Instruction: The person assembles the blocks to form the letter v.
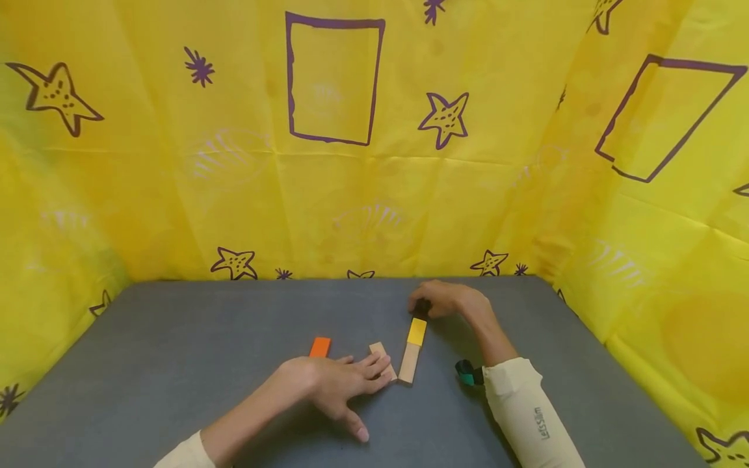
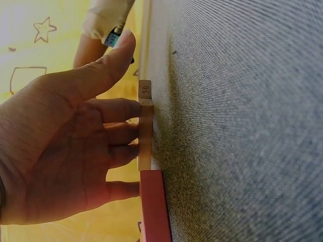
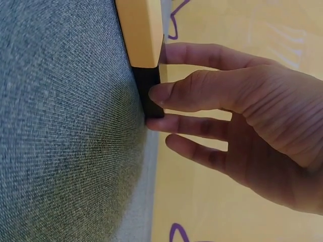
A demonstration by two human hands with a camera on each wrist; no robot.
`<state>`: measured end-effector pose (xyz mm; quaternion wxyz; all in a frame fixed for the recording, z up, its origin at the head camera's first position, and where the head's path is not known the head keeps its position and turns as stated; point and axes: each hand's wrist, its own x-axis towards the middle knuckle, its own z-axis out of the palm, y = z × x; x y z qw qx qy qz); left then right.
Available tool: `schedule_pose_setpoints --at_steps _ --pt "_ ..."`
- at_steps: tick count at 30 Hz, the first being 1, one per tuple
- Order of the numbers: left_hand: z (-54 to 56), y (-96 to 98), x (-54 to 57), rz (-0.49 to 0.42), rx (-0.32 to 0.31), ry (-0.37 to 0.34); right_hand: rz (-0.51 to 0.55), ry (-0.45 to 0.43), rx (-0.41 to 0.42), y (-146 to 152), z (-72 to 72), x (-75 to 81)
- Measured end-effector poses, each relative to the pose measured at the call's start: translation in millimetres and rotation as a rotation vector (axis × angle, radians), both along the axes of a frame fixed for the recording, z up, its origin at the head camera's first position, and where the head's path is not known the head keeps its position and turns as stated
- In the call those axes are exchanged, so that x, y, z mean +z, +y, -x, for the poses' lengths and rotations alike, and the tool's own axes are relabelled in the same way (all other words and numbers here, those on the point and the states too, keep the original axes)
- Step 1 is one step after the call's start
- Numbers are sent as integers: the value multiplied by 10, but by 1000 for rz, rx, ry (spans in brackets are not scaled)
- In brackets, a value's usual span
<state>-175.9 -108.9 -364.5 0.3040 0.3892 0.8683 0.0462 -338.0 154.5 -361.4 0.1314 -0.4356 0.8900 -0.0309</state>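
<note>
My right hand (image 1: 449, 300) pinches a black block (image 3: 147, 91) between thumb and fingers, low on the table. The black block meets the end of a yellow block (image 1: 417, 332), which in turn meets a plain wooden block (image 1: 409, 365); the three form a row. My left hand (image 1: 341, 385) has its fingers extended, thumb spread apart, and fingertips resting on a second wooden block (image 1: 375, 348). This slanted block touches or nearly touches the row's near end. Beside the left hand lies an orange block (image 1: 320, 346), partly covered by it in the head view.
A grey cloth-covered table (image 1: 193, 344) spreads beneath the blocks. Yellow fabric (image 1: 234, 195) with purple drawings hangs behind it and along the sides. A black and teal strap device (image 1: 466, 373) sits at the right wrist.
</note>
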Motion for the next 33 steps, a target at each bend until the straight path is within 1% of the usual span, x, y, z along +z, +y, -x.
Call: schedule_pose_setpoints --at_steps 3,7,20,27,33 --pt "8 0 -2 -4 -2 -1 2 -2 2 1 14 0" --pt "16 5 -11 0 2 -9 0 -20 -15 4 25 1" --pt "6 -5 5 10 6 -10 -20 -40 -38 -9 -1 11" --pt "27 19 6 19 -7 16 1 -36 -14 30 5 44" --pt "4 6 -3 25 -3 14 1 -58 1 15 -4 39"
